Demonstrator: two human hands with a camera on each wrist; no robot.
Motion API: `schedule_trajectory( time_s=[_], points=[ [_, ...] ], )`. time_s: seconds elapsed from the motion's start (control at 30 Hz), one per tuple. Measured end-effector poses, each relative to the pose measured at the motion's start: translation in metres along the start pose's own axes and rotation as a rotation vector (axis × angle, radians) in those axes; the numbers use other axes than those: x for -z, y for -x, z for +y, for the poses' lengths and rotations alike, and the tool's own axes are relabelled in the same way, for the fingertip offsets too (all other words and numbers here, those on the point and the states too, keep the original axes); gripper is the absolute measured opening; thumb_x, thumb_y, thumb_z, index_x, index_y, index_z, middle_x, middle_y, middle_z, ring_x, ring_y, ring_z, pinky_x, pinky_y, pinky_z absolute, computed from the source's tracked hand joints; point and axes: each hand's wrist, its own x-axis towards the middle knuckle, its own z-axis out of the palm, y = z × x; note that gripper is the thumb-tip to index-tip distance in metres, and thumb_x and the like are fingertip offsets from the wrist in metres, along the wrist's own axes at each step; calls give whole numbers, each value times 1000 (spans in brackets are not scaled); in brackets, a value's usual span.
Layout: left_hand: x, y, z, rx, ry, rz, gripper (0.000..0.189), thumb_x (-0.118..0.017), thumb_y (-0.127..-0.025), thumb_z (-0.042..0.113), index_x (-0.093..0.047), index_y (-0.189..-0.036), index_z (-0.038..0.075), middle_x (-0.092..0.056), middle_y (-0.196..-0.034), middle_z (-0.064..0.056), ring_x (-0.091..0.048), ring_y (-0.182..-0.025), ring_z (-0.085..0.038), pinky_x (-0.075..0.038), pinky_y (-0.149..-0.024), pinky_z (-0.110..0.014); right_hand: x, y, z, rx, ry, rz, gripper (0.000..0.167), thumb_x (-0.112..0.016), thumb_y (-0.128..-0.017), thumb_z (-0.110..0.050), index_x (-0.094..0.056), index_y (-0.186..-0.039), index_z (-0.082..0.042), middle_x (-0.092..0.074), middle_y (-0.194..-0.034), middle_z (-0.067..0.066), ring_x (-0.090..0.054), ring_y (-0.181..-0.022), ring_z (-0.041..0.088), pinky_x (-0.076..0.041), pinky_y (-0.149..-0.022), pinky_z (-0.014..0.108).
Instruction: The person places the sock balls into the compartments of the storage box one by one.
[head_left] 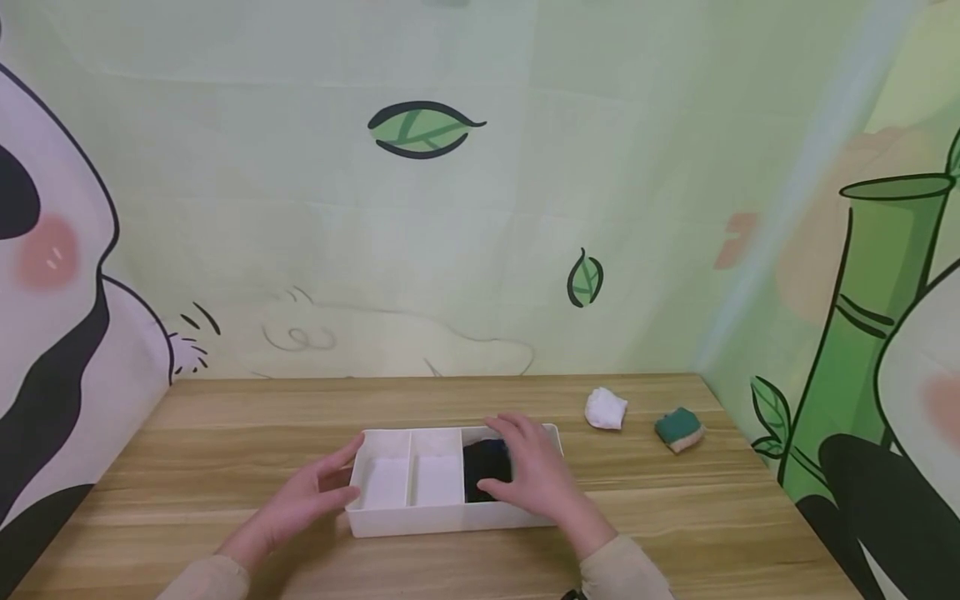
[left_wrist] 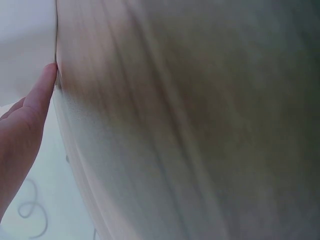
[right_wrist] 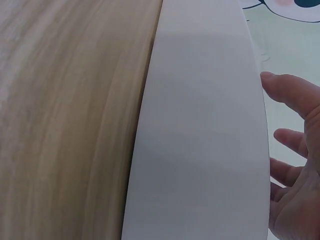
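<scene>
A white box (head_left: pixel 408 521) with three compartments lies on the table in the head view. At its left end my left hand (head_left: pixel 303 496) touches the wall, thumb near the front corner and fingers toward the back corner. One straight finger (left_wrist: pixel 42 87) of it meets the white wall in the left wrist view. A black cloth bundle (head_left: pixel 483 473) fills part of the right compartment. My right hand (head_left: pixel 536 471) reaches over that compartment with fingers and thumb spread, partly hiding the bundle. The right wrist view shows this thumb (right_wrist: pixel 287 90) by the box's rim.
A white cloth bundle (head_left: pixel 606 409) lies behind the box to the right. Farther right sits a green and beige folded bundle (head_left: pixel 679 429). The wood-grain table (head_left: pixel 247 408) ends at a printed backdrop (head_left: pixel 450 275) with panda, leaf and bamboo drawings.
</scene>
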Motion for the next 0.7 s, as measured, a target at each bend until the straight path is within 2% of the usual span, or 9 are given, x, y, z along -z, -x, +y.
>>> schedule_trajectory(
  time_s=[0.17, 0.33, 0.7],
  points=[
    [0, -1, 0, 0, -2, -3, 76, -67, -95, 14, -24, -157, 5, -22, -156, -30, -43, -130, -51, -49, -89, -24, 5, 2, 0, -5, -52, -17, 71, -85, -77, -26, -54, -138, -9, -52, -138, 15, -47, -127, 37, -41, -102, 54],
    [0, -1, 0, 7, -4, -5, 76, -67, -95, 14, -24, -157, 6, -21, -157, -30, -42, -130, -51, -50, -90, -27, 9, 5, 4, 19, -59, -19, 68, -83, -79, -25, -55, -138, -7, -55, -135, 12, -48, -127, 33, -41, -103, 51],
    [0, 0, 4, 45, -2, 10, 75, -67, -95, 13, -25, -157, 9, -22, -158, -27, -43, -132, -47, -47, -92, -23, 17, 10, 17, 2, -68, 7, 63, -82, -80, -22, -57, -135, -4, -61, -130, 12, -52, -123, 33, -42, -101, 50]
  ],
)
